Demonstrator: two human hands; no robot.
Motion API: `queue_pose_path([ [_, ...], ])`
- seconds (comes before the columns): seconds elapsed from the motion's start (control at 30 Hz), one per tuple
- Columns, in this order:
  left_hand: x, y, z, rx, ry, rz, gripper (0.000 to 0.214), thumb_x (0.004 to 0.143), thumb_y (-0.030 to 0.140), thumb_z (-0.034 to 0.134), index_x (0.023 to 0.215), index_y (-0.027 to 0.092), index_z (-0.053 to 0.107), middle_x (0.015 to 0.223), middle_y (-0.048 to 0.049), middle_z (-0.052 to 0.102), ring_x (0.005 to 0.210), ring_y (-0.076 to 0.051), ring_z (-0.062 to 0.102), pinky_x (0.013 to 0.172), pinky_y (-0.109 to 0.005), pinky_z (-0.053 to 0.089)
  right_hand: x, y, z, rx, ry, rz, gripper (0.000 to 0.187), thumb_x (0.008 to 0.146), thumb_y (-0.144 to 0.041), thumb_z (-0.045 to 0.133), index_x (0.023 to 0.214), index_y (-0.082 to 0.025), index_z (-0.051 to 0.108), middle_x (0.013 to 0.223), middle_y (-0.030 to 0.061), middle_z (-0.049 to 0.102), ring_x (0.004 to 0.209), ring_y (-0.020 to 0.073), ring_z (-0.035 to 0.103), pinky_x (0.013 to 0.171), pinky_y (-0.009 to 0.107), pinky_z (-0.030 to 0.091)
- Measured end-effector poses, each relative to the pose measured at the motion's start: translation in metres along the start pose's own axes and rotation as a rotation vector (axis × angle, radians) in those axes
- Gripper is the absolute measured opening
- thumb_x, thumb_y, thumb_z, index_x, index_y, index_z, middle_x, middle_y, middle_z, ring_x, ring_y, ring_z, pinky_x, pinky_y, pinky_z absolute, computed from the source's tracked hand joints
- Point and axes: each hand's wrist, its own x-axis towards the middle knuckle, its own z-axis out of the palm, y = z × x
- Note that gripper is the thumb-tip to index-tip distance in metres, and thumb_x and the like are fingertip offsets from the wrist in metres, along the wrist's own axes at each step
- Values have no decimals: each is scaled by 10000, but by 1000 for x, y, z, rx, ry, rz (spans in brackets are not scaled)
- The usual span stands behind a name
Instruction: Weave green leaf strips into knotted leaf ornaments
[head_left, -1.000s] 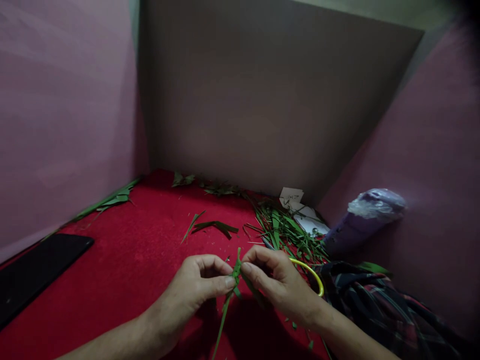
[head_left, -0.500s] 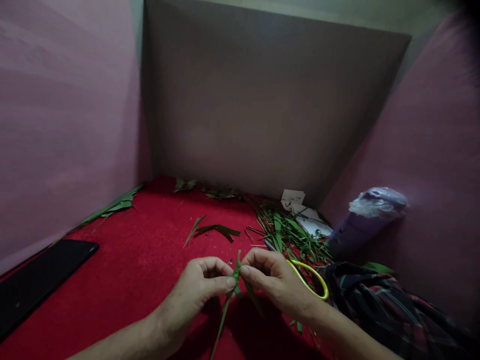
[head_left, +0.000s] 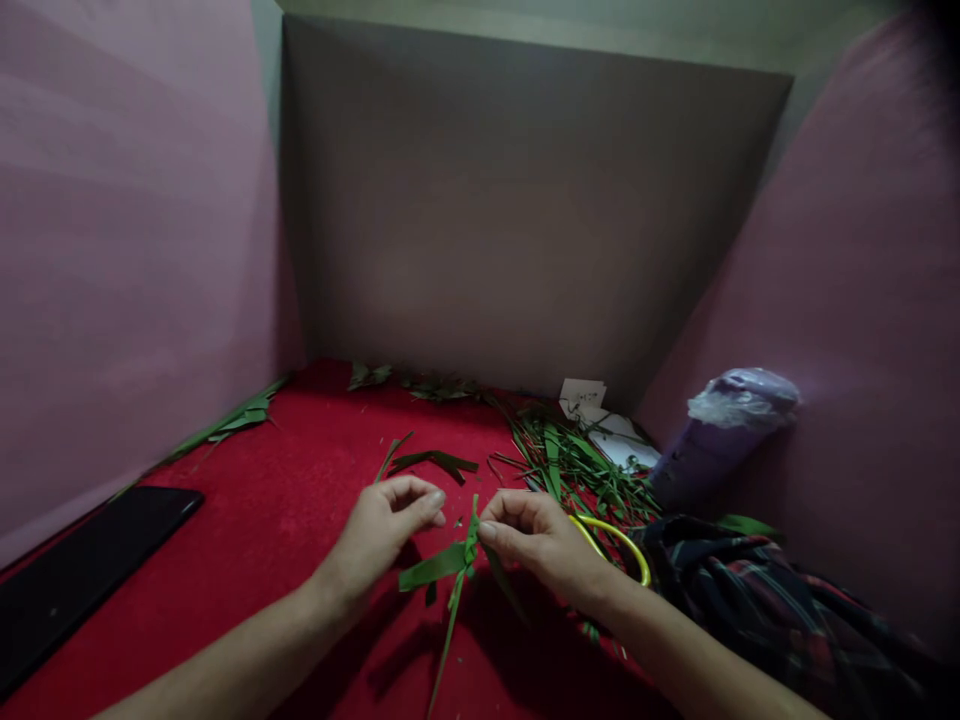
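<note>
A small folded piece of green leaf strips is pinched between the thumb and fingers of my right hand. One wide strip end sticks out to the left, a thin stalk hangs down toward me, and another strip droops below the right hand. My left hand is just left of the piece and apart from it. Its thumb rests near its curled fingertips with nothing visible between them. Beside my right wrist lie scissors with yellow handles, partly hidden by that hand.
Red cloth covers the surface. Cut leaf strips are heaped at the right, near white papers. A purple container with plastic wrap leans by the right wall. Plaid fabric lies at right, a black flat object at left.
My left hand has let go of the leaf piece and moved up and left. The wide strip end now shows. My right hand still pinches the piece.
</note>
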Motion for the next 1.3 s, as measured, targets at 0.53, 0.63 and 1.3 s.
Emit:
queue_pose_path([
  [0.53, 101, 0, -17, 886, 19, 153, 223, 866, 294, 543, 1036, 157, 588, 1078, -66, 609, 941, -199, 595, 817, -405, 488, 2, 7, 3, -3, -54, 44, 284, 682, -420, 622, 659, -151, 532, 525, -42, 492, 450, 73, 389, 460, 213, 279],
  [0.63, 108, -12, -12, 933, -10, 150, 263, 873, 296, 533, 1100, 165, 557, 1124, -75, 583, 945, -202, 591, 804, -406, 499, 3, 9, 3, -4, -56, 44, 274, 678, -409, 624, 657, -151, 536, 513, -47, 487, 445, 70, 382, 458, 211, 277],
  [1.3, 41, -7, 4, 120, 51, 70, 133, 725, 272, 556, 743, 141, 545, 584, 2, 606, 466, -106, 529, 491, -244, 445, 1, 14, 7, 18, -67, 45, 256, 675, -385, 656, 655, -155, 545, 510, -55, 498, 449, 62, 388, 471, 204, 296],
])
